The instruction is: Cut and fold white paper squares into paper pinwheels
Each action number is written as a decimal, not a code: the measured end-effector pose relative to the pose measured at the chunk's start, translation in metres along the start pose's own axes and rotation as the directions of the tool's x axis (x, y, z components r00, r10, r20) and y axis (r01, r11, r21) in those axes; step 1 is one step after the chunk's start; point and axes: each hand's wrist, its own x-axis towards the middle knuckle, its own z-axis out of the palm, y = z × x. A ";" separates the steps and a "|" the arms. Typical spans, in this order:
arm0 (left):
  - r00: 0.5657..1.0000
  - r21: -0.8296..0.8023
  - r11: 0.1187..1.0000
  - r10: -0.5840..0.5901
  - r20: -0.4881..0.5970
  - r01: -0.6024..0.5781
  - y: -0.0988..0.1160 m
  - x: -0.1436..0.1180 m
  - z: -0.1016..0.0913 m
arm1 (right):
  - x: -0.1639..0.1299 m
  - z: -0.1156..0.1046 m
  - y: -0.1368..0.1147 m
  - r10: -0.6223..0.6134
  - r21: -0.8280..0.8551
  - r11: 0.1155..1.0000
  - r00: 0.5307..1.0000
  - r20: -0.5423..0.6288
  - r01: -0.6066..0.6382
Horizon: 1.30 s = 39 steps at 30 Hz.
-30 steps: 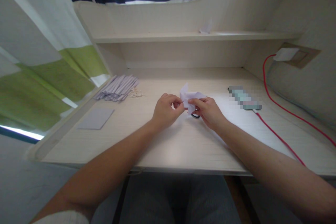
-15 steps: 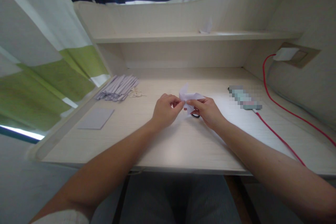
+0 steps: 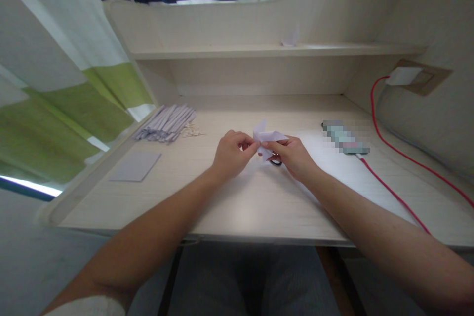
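Observation:
A folded piece of pale lilac-white paper [image 3: 272, 136] is held above the middle of the desk, its pointed flaps sticking up and out to the right. My left hand [image 3: 235, 154] pinches its left edge between thumb and fingers. From the other side, my right hand [image 3: 292, 154] grips it with the thumb on top, the two thumbs almost meeting. Part of a dark ring-shaped thing [image 3: 276, 162] shows below the paper by my right fingers; the rest is hidden. The creases between my fingertips are covered.
On the left of the desk [image 3: 237, 217] lie a bundle of folded paper strips [image 3: 166, 123], some thin cream string [image 3: 192, 131] and a stack of square paper [image 3: 136, 166]. To the right rests a phone [image 3: 344, 138] on a red cable [image 3: 394, 192]. A small paper piece [image 3: 291, 39] stands on the shelf.
Almost nothing differs. Both hands keep their pinch on the folded paper, with only a very slight shift of the paper and fingers.

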 end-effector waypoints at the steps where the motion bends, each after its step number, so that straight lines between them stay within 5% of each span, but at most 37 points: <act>1: 1.000 0.003 1.000 0.008 0.004 -0.008 0.000 0.000 -0.001 | 0.000 0.000 0.000 -0.001 0.002 1.000 1.000 -0.001 0.001; 26: 0.989 0.102 0.986 0.127 0.081 -0.135 -0.001 0.002 -0.004 | 0.003 -0.006 0.008 -0.076 -0.166 0.983 0.995 0.058 0.084; 33: 0.988 0.063 0.990 0.130 -0.085 -0.125 -0.001 0.006 -0.012 | 0.006 -0.012 0.010 -0.045 -0.337 0.940 0.998 0.040 0.056; 39: 0.991 0.064 0.993 0.089 0.103 -0.096 -0.012 0.008 -0.012 | 0.001 -0.007 0.005 -0.011 -0.385 0.921 0.989 0.145 0.067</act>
